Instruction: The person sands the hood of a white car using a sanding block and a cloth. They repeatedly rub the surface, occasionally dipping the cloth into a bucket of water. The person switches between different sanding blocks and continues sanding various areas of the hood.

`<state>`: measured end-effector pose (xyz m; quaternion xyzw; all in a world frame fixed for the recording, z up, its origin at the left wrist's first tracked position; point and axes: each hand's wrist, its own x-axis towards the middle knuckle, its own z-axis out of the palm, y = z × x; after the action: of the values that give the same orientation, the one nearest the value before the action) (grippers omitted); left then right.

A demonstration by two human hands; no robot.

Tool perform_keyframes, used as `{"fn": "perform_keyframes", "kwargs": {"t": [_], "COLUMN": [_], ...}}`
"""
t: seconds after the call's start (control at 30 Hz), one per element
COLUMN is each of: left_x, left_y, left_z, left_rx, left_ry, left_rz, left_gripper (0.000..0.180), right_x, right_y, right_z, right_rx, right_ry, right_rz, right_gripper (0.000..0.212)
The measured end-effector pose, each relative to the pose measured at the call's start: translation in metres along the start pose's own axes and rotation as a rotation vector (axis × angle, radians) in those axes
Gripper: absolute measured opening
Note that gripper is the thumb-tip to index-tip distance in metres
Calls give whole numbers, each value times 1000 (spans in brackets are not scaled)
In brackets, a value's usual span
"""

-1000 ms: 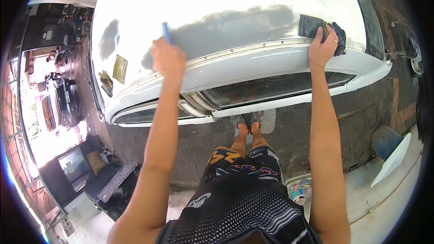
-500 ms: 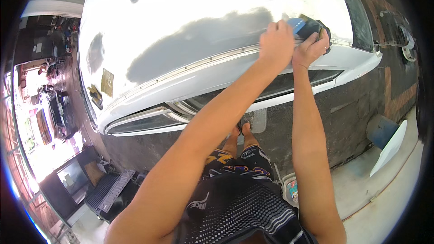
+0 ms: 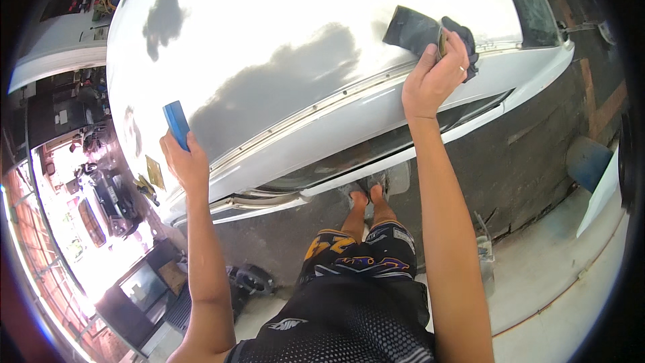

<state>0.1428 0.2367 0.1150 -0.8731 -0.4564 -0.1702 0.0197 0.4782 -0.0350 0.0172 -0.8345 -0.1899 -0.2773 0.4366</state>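
A blue sanding block [image 3: 176, 123] is gripped in my left hand [image 3: 186, 167], held over the left part of the white car roof [image 3: 269, 20]. My right hand [image 3: 433, 87] pinches a dark sheet of sandpaper [image 3: 413, 29] at the roof's right side. A crumpled black cloth [image 3: 463, 37] lies against that hand; whether the fingers hold it too, I cannot tell. Cloudy grey patches [image 3: 275, 81] mark the roof between my hands. Near my left hand, a yellowish-brown square sheet [image 3: 154, 171] lies beside a small dark and yellow item [image 3: 144, 189].
A trim channel [image 3: 316, 104] runs along the near roof edge, above the side windows [image 3: 329, 154]. A blue cylinder [image 3: 588, 161] stands at the right beside a white panel [image 3: 601, 195]. A dark vehicle [image 3: 111, 195] is parked far left.
My left hand has swung far left with the blue block, away from my right hand. The sandpaper now shows spread out from my right hand. My view has shifted slightly.
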Motion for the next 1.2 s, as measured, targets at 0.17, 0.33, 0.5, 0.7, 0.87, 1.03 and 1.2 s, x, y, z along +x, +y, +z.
{"fn": "perform_keyframes", "kwargs": {"t": [0.17,0.33,0.5,0.7,0.87,1.03,1.2], "left_x": [9,20,-15,-26,-42,-57,-39], "left_y": [38,166,293,281,188,48,-104], "left_z": [7,36,50,34,-1,-17,-17], "left_rx": [40,-19,-195,-447,-465,-469,-610], "left_ry": [-45,-54,-158,-204,-176,-150,213], "left_rz": [148,246,469,455,344,-289,-523], "left_gripper": [36,38,48,53,42,47,51], "right_x": [1,3,8,7,7,5,3], "right_y": [3,0,1,-1,3,8,5], "right_z": [-2,-2,-3,-2,-3,-2,-5], "right_rx": [8,35,42,34,-13,-33,-83], "right_ry": [-23,-29,-30,-53,-62,-64,-90], "right_rz": [-24,-20,-14,-35,-58,-85,-76], "right_gripper": [20,20,20,20,24,27,29]}}
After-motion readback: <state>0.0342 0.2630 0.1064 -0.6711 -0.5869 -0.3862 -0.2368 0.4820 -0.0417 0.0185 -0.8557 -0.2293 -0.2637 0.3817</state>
